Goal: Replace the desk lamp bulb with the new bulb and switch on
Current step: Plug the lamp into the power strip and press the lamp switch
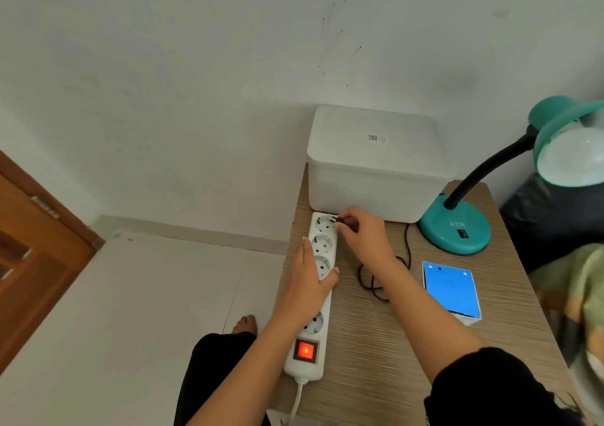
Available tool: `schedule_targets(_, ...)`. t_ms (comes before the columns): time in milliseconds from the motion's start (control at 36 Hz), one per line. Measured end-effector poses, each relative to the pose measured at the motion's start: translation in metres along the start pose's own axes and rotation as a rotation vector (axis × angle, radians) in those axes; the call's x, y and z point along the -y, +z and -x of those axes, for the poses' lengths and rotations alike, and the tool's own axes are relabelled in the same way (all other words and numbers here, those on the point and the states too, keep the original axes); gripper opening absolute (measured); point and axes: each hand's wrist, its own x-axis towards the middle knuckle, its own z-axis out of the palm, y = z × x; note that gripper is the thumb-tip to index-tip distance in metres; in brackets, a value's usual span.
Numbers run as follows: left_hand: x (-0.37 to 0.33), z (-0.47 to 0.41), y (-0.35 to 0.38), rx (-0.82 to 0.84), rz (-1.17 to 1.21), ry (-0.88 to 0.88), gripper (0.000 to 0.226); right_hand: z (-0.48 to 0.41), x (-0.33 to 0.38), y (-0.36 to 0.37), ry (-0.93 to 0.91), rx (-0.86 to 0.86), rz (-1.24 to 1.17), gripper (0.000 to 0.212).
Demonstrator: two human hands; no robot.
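Observation:
A teal desk lamp (455, 229) stands at the table's far right, its black gooseneck curving up to the shade, where a white bulb (575, 157) sits. A white power strip (322, 262) lies along the table's left edge, its red switch (305, 350) glowing. My left hand (310, 281) lies flat across the strip's middle, holding it down. My right hand (362, 232) pinches the lamp's black plug (341, 220) just over the farthest socket, its pins angled toward that socket. The black cord (376, 278) loops on the table behind my right wrist.
A white lidded plastic box (376, 164) stands against the wall behind the strip. A blue and white bulb carton (452, 290) lies near the lamp base. A dark bag and patterned cloth lie right of the wooden table (376, 344). A brown door is at the left.

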Motion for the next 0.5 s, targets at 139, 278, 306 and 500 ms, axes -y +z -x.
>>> schedule_targets(139, 0.0, 0.001, 0.001, -0.023, -0.016, 0.0, 0.084, -0.009, 0.005, 0.003, -0.041, 0.016, 0.069, 0.025)
schedule_targets(278, 0.0, 0.0, 0.0, -0.02, -0.008, -0.003, 0.084, -0.017, 0.006, 0.009, -0.054, 0.048, 0.161, 0.023)
schedule_targets(306, 0.001, 0.0, 0.0, -0.021, -0.011, -0.004, 0.084, -0.018, 0.006, 0.009, -0.054, 0.055, 0.171, 0.022)
schedule_targets(500, 0.003, -0.001, 0.002, -0.024, 0.002, 0.005, 0.083, -0.022, 0.013, 0.006, -0.047, 0.094, 0.256, 0.02)
